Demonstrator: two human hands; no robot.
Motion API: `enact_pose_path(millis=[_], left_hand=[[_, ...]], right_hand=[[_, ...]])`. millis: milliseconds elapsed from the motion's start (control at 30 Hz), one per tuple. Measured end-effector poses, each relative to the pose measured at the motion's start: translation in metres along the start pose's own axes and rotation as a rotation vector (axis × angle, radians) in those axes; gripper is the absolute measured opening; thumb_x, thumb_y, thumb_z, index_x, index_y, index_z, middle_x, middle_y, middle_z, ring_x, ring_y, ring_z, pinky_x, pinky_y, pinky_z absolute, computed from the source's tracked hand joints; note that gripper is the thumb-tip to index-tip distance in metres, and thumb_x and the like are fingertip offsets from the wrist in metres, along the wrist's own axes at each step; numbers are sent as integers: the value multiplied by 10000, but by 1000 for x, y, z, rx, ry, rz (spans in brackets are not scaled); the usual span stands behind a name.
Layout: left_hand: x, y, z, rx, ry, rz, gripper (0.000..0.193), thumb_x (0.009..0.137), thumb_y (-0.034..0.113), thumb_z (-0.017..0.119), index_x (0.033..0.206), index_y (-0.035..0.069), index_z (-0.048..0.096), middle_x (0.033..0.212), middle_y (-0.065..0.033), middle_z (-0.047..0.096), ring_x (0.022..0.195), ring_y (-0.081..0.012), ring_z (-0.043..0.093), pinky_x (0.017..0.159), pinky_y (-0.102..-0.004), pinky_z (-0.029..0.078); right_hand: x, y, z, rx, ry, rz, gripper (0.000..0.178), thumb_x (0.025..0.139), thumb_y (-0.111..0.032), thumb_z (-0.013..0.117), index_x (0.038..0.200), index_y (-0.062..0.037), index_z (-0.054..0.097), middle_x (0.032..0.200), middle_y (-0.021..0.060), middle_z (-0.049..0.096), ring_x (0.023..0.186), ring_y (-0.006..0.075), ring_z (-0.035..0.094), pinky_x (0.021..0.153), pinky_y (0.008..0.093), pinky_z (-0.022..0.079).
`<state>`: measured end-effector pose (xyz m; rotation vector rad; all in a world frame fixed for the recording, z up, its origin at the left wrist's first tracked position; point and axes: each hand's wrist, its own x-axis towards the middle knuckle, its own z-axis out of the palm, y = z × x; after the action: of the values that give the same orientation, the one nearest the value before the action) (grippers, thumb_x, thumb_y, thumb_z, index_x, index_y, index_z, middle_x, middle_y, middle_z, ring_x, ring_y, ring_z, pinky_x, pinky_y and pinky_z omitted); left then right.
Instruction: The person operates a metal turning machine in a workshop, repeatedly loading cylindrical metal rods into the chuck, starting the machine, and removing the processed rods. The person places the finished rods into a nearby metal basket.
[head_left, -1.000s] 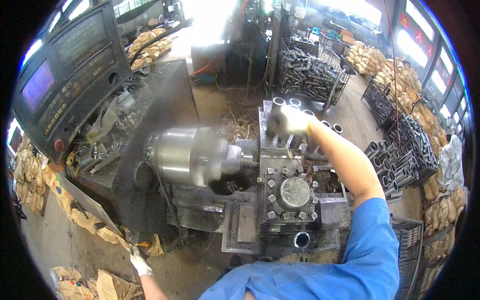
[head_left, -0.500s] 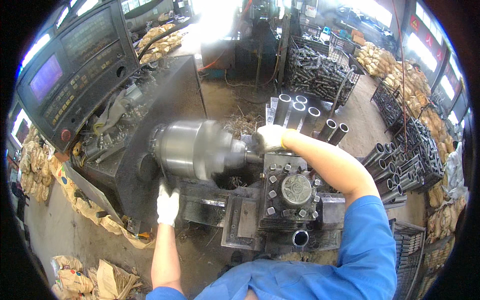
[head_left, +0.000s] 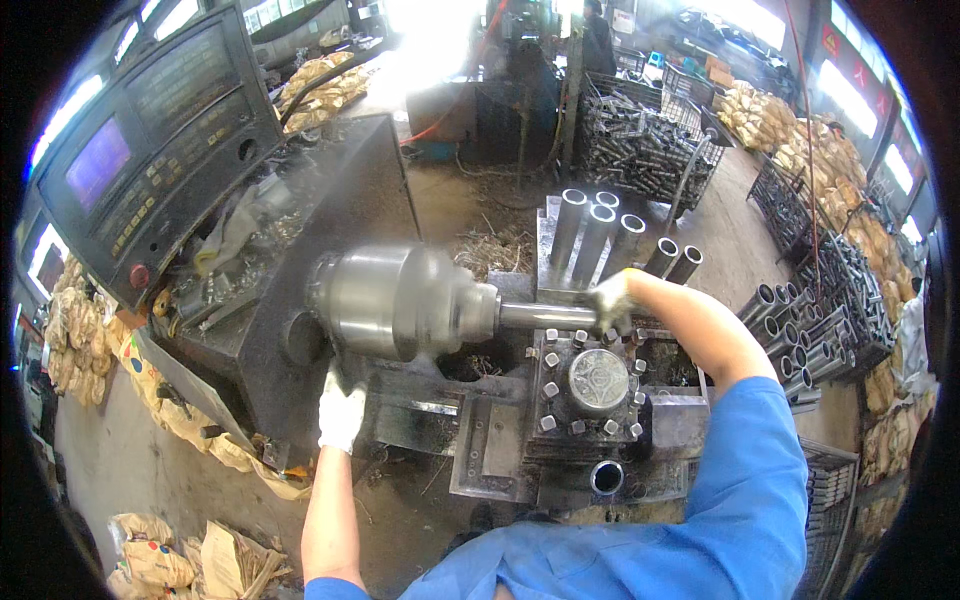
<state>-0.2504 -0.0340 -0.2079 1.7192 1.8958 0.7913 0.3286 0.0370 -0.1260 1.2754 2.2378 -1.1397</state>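
Right at the lathe, the right hand (head_left: 612, 300) in its white glove is wrapped around the steel tube (head_left: 545, 316) poking out of the chuck (head_left: 400, 300), and just below it sits the bolted tool post (head_left: 597, 385); the gloved left hand (head_left: 341, 412) presses half-curled under the chuck, holding nothing

A dark control panel (head_left: 150, 150) is standing at the upper left, carrying a small violet-blue glowing screen (head_left: 97, 160) with rows of pale keys beside it; tan paper sacks (head_left: 165, 560) are lying crumpled on the floor at the lower left; more tan sacks (head_left: 800, 150) are piling up at the upper right; a red sign (head_left: 832, 40) is hanging on the far right wall.
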Motion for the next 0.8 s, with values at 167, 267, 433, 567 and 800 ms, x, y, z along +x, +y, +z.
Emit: enact_pose_path(millis=[167, 267, 433, 567, 800], left_hand=[[-60, 15, 8, -131, 242, 30, 664, 963, 79, 683, 1590, 62, 463, 1148, -165, 701, 942, -248, 670, 894, -407, 551], [-102, -7, 26, -188, 185, 119, 604, 991, 75, 667, 1567, 56, 486, 1098, -128, 703, 945, -224, 656, 893, -379, 548], [-148, -2, 38, -288, -58, 22, 537, 1012, 109, 675, 1524, 33, 532, 1194, -156, 703, 992, -217, 653, 930, -366, 532], [-149, 28, 51, -205, -138, 80, 558, 1003, 156, 691, 1515, 10, 524, 1191, -188, 720, 1003, -261, 680, 899, -400, 552], [-163, 18, 68, -257, -134, 181, 458, 987, 106, 709, 1408, -8, 571, 1109, -192, 727, 955, -310, 718, 860, -418, 582]], right_hand=[[-51, 52, 94, -144, 509, 214, 502, 866, -352, 783, 1269, -64, 700, 1117, 201, 781, 1042, 377, 744, 881, 480, 594], [-79, -34, 92, -153, 671, 519, 412, 917, -333, 740, 1236, -74, 704, 1109, 228, 763, 1037, 425, 725, 892, 497, 580], [-175, -143, 88, 81, 994, 80, 442, 860, -273, 812, 1237, -64, 713, 1082, 203, 768, 995, 339, 764, 832, 429, 613], [-174, -236, 149, -160, 521, -200, 529, 817, -228, 807, 1285, -21, 672, 974, 208, 735, 916, 338, 760, 738, 454, 621], [-143, -240, 186, -98, 565, -118, 348, 869, -232, 741, 1147, -39, 657, 844, 181, 709, 740, 401, 732, 661, 484, 598]])
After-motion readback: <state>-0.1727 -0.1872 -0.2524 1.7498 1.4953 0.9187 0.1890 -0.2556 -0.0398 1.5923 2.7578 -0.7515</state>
